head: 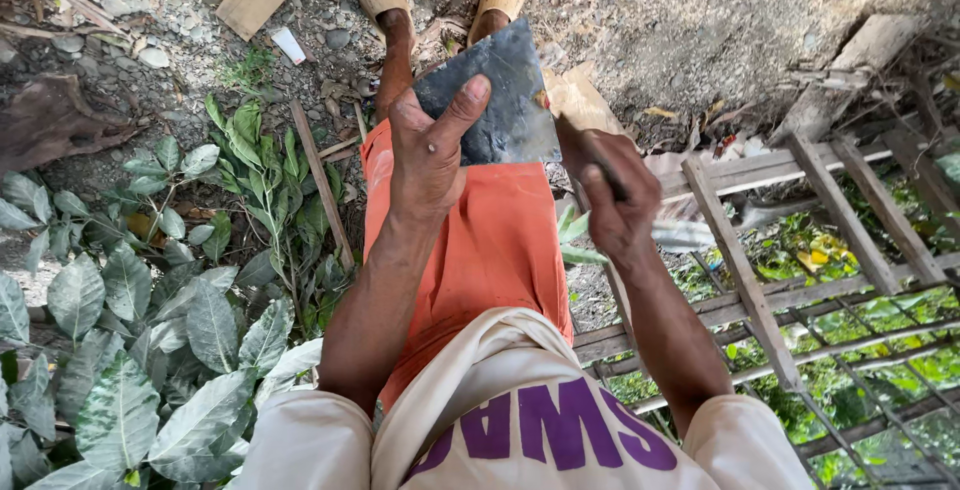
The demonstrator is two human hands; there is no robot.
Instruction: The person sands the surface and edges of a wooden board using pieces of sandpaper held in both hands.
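The dark flat metal blade [495,100] is held above the orange-clad lap, left hand [428,155] fingers clamped on its lower edge; right hand [612,200] fingers are curled round a thin tool. Steady, flat strokes are best kept.

We see the left hand [430,155] gripping a dark flat metal blade [497,90], thumb pressed on its face; the right hand [612,195] closes round a thin tool [590,155] beside it, above orange shorts [490,240].
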